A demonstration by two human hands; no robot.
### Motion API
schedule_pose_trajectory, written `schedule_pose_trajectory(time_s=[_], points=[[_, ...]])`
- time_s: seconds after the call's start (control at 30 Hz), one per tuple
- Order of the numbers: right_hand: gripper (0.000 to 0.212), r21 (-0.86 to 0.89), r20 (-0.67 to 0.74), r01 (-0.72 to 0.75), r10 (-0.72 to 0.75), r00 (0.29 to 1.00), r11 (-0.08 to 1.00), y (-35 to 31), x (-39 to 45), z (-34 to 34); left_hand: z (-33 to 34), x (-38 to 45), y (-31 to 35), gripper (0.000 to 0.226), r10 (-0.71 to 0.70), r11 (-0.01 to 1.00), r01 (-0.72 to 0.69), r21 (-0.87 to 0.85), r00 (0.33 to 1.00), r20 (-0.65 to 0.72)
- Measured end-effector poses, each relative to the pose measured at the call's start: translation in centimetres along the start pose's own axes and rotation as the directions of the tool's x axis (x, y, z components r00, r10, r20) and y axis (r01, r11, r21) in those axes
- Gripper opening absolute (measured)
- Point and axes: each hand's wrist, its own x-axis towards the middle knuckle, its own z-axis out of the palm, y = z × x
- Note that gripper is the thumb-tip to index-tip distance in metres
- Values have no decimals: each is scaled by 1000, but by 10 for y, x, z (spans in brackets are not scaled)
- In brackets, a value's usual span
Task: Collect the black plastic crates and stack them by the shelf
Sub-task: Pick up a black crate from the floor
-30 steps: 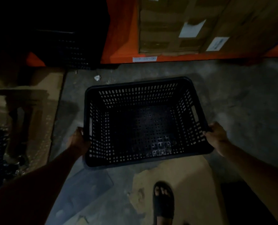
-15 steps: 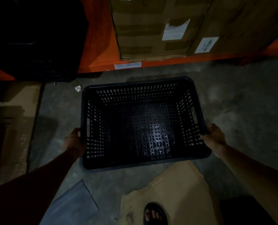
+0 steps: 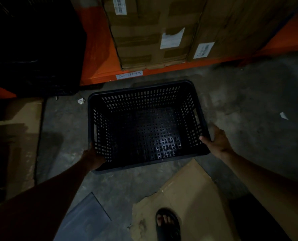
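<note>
I hold an empty black plastic crate [image 3: 143,122] with perforated walls and floor, level above the concrete floor, in the middle of the view. My left hand [image 3: 92,159] grips its near left corner from below the rim. My right hand [image 3: 217,141] grips the near right rim. Just beyond the crate runs the orange beam of the shelf [image 3: 162,70]. In the dark at the far left stands a black mass that looks like other crates [image 3: 40,70], hard to make out.
Cardboard boxes [image 3: 153,35] with white labels sit on the shelf. Flat cardboard sheets lie on the floor at the left [image 3: 17,136] and near right [image 3: 188,197]. My sandalled foot [image 3: 168,223] stands on the near sheet. Paper scraps [image 3: 81,101] dot the floor.
I have stepped closer to the shelf with the crate; the shelf and boxes loom larger. Both hands keep the same grip on the crate.
</note>
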Motion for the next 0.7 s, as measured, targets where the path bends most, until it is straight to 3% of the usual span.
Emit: schedule_pose_trajectory(time_s=[0.1, 0.2, 0.4, 0.53, 0.7], points=[[62, 86, 71, -1, -5, 997, 996, -16, -52, -19, -38, -154, 107, 89, 97, 994, -94, -62, 993, 60], [61, 176, 86, 11, -26, 996, 984, -11, -100, -32, -36, -229, 146, 72, 106, 985, -89, -150, 988, 108], [83, 264, 26, 2, -9, 1000, 965, 65, -224, -67, 12, -339, 164, 78, 194, 978, -207, 8, 928, 318], [70, 398, -36, -161, 191, 981, 903, 131, -326, -92, 60, -408, 174, 80, 254, 945, -319, 66, 850, 462], [77, 487, -56, -476, 570, 820, 732, 256, -419, -114, 131, -476, 212, 70, 262, 887, -424, 182, 788, 557]])
